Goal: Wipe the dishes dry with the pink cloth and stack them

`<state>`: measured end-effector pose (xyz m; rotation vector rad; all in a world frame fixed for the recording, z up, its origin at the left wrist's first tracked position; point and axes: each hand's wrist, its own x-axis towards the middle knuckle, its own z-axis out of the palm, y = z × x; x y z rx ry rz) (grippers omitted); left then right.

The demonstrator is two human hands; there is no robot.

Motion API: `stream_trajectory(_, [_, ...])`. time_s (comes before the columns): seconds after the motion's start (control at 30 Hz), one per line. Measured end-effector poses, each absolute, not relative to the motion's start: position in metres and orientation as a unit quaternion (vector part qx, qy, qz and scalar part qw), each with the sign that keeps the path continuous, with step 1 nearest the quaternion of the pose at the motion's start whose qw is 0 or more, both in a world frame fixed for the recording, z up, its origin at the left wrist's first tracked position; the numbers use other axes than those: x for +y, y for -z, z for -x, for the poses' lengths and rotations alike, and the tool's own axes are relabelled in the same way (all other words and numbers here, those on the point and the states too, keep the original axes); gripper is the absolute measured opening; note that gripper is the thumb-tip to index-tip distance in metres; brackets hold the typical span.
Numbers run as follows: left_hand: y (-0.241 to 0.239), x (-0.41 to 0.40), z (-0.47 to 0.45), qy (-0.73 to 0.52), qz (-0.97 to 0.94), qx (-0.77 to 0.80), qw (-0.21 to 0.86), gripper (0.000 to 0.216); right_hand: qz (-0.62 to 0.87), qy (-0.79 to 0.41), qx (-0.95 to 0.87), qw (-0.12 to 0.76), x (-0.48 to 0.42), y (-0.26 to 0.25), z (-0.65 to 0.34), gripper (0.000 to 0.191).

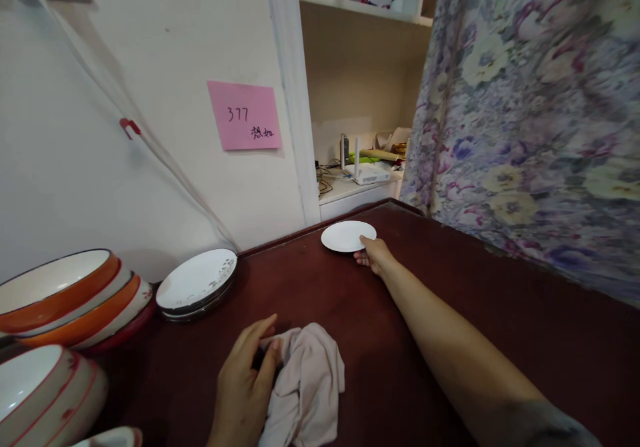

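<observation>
My right hand (373,254) reaches far across the dark red table (500,314) and pinches the near edge of a small white plate (347,235) that lies flat near the table's back edge. Close to me, my left hand (245,380) rests on a crumpled pale pink cloth (307,380), with thumb and fingers closed on its left side.
A stack of white patterned plates (196,282) sits at the wall. Orange-rimmed bowls (65,300) and red-trimmed white bowls (40,384) are stacked at the left. A pink note (245,115) hangs on the wall. A floral curtain (525,114) borders the table's right; a shelf niche holds a router (369,172).
</observation>
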<state>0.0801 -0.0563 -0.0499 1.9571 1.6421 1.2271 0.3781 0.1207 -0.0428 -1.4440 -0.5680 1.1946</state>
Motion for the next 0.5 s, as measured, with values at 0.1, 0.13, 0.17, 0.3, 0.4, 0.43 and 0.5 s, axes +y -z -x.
stream_trajectory(0.1, [0.0483, -0.0555, -0.0811, -0.429, -0.687, 0.569, 0.141, 0.032, 0.615, -0.511, -0.243, 0.549, 0.1198, 0.0404, -0.3806, 0.022])
stream_trajectory(0.13, [0.0480, -0.0553, -0.0815, -0.431, -0.687, 0.568, 0.141, 0.030, 0.614, -0.512, -0.243, 0.549, 0.1199, 0.0401, -0.3815, 0.024])
stream_trajectory(0.17, [0.0477, -0.0552, -0.0819, -0.432, -0.688, 0.566, 0.142, 0.029, 0.613, -0.513, -0.241, 0.551, 0.1201, 0.0402, -0.3823, 0.025])
stream_trajectory(0.3, [0.0468, -0.0545, -0.0830, -0.432, -0.699, 0.551, 0.144, 0.026, 0.606, -0.507, -0.238, 0.565, 0.1219, 0.0429, -0.3846, 0.027])
stream_trajectory(0.4, [0.0462, -0.0542, -0.0836, -0.432, -0.702, 0.546, 0.150, 0.025, 0.609, -0.492, -0.236, 0.576, 0.1227, 0.0459, -0.3847, 0.029])
stream_trajectory(0.43, [0.0459, -0.0543, -0.0838, -0.431, -0.703, 0.545, 0.152, 0.025, 0.611, -0.486, -0.235, 0.578, 0.1228, 0.0469, -0.3845, 0.030])
stream_trajectory(0.5, [0.0455, -0.0547, -0.0842, -0.430, -0.702, 0.545, 0.156, 0.025, 0.616, -0.473, -0.237, 0.583, 0.1230, 0.0488, -0.3839, 0.031])
